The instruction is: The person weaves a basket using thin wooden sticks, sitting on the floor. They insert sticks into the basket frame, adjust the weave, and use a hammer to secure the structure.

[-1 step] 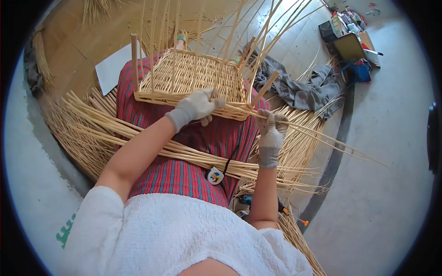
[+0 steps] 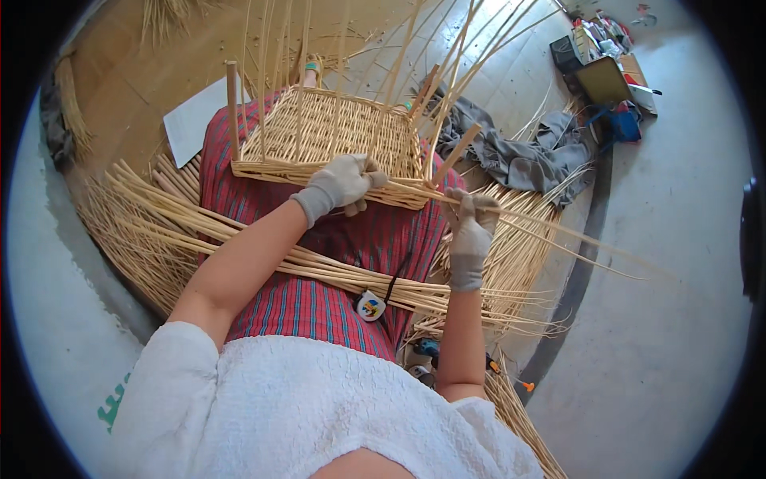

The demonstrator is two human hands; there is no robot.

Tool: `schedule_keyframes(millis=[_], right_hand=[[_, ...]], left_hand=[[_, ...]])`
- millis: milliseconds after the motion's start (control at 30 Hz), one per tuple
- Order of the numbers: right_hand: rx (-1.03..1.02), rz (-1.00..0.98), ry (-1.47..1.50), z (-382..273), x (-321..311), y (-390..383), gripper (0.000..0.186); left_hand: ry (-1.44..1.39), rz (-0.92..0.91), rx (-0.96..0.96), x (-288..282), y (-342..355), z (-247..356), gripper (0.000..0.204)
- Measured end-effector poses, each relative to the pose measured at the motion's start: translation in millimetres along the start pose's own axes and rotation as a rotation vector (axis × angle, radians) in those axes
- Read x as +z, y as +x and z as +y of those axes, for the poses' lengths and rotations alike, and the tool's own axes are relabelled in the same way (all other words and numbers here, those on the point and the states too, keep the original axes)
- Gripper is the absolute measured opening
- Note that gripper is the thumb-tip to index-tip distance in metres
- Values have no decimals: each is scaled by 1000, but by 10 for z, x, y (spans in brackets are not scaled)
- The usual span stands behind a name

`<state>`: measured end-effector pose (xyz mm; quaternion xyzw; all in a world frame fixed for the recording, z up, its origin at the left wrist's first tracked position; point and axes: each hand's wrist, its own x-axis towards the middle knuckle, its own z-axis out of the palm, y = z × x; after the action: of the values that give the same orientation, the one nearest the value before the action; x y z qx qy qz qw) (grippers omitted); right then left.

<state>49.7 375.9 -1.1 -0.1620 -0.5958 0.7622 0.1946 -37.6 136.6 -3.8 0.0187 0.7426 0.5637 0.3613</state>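
A half-woven wicker basket rests across my knees, its upright stakes pointing away from me. Thick wooden corner posts, such as the one on the right, rise from it. My left hand, in a pale work glove, is closed on the basket's near woven edge. Just past the near right corner, my gloved right hand pinches thin wicker rods that run out from that edge. Their far tips stick out to the right, one of them smeared by motion. Parts of the fingers on both hands are hidden.
A bundle of wicker rods lies across my lap beside a white tape measure. More rods are heaped at the right. Beyond them are a grey cloth and a box of items. A white sheet lies at left.
The rod tips past my right hand have shifted slightly, and one is now blurred. Both hands keep nearly the same places; the basket hardly moves.
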Motion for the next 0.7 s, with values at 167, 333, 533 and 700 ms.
schedule_keyframes(millis=[167,333,533,700], right_hand=[[-559,-348,-677,-139,1026,1017,54],[-689,-256,-613,18,1752,1011,63],[-323,14,307,293,-54,235,26],[-283,4,356,181,-54,-176,26]], left_hand=[[290,362,290,171,305,-378,43],[227,302,-49,156,309,-93,52],[197,265,-101,94,177,75,48],[215,219,73,66,160,-128,46]])
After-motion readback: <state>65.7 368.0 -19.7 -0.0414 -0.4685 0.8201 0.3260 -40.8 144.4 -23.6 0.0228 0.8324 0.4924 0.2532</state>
